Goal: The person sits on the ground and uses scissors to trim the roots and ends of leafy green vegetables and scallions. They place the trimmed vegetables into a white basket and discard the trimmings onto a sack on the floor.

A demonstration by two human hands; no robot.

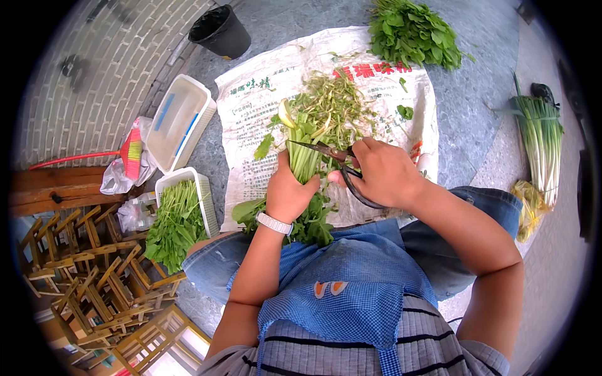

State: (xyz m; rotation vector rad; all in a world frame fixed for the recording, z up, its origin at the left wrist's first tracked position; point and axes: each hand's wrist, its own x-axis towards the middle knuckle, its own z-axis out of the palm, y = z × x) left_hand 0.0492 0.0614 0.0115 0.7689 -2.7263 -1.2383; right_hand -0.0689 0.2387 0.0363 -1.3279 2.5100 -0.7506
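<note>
My left hand [290, 188] grips a bunch of leafy greens [303, 157] by its pale stems, root ends pointing away from me and leaves hanging over my lap. In my right hand [385, 171] is a pair of scissors [350, 174] with dark handles. The scissor blades [317, 148] lie across the stems, just above my left hand; whether they are parted is hard to tell. Beneath, a heap of trimmed stem ends [341, 98] covers part of a white woven sack [249, 127] spread on the ground. One yellowed stalk [286, 113] sticks out at the bunch's top.
Left of me stands a white basket [206, 197] of greens, with an upright white basket [181, 124] behind it. A black bucket [225, 35] is at the back. More greens [414, 35] lie beyond the sack. Scallions [538, 145] lie right; wooden stools [94, 282] crowd the left.
</note>
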